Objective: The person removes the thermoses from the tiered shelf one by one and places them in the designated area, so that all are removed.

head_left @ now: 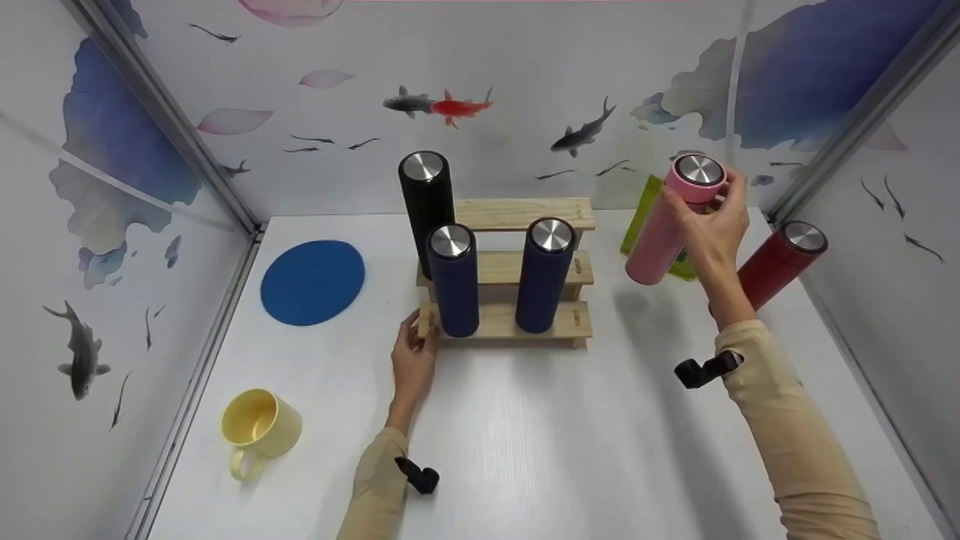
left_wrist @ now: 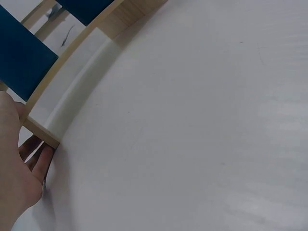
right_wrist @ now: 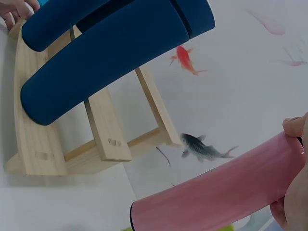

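A three-step wooden rack (head_left: 497, 321) stands at the back middle. My left hand (head_left: 414, 366) grips the left end of its lowest step, thumb above and fingers around the end piece in the left wrist view. Two dark blue thermos bottles (head_left: 457, 292) (head_left: 544, 289) stand upright on that step. Behind the left one, a black thermos bottle (head_left: 425, 199) appears to stand on the middle step. To the right of the rack, my right hand (head_left: 716, 232) holds a pink thermos bottle (right_wrist: 216, 190) near its lid, tilted, with its base apparently raised off the table.
At the right, a red thermos bottle (head_left: 776, 266) stands partly behind the right forearm. A green flat object (head_left: 640, 217) lies partly hidden behind the pink bottle. On the left are a blue round mat (head_left: 313, 283) and a yellow mug (head_left: 281, 427). Printed wall panels (head_left: 510, 45) enclose the table.
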`<move>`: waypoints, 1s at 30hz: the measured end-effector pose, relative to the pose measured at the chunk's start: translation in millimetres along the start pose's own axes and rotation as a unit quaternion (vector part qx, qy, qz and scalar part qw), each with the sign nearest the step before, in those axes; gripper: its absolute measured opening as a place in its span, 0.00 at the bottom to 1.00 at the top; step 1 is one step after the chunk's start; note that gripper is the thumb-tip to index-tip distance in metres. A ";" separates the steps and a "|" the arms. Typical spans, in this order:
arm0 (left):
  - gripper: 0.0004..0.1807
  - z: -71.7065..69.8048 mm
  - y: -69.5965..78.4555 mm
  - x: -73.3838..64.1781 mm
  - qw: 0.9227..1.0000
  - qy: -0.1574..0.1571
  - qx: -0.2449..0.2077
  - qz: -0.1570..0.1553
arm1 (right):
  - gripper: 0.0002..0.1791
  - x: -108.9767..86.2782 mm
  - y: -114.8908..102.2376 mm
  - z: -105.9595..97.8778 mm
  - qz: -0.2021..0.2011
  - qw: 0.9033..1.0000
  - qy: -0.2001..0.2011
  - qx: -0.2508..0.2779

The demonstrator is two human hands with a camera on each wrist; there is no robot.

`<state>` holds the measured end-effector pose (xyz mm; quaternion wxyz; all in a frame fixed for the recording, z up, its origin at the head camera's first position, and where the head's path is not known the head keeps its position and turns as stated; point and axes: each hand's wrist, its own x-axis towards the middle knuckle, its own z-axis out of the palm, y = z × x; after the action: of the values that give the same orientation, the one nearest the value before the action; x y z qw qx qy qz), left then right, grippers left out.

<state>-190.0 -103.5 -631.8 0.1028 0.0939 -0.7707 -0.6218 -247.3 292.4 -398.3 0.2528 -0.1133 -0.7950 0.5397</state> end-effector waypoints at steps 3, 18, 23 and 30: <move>0.26 -0.2 1.1 -0.1 1.000 -0.002 -0.004 0.000 | 0.39 -0.5 8.3 -3.9 0.001 1.000 0.008 -0.003; 0.26 -0.4 -0.8 -1.1 1.000 0.000 0.002 0.004 | 0.41 -8.0 43.8 -22.5 0.052 0.997 0.032 -0.046; 0.27 -0.2 -1.6 -1.7 1.000 -0.005 0.000 0.007 | 0.40 -11.3 55.3 -25.6 0.072 0.994 0.049 -0.058; 0.27 -0.5 -0.8 -2.1 1.000 -0.004 0.004 0.002 | 0.39 -16.2 67.8 -29.6 0.085 0.993 0.059 -0.064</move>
<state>-187.9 -103.6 -632.5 0.1005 0.0903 -0.7735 -0.6193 -224.4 335.4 -456.3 0.2442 -0.2284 -0.7992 0.4994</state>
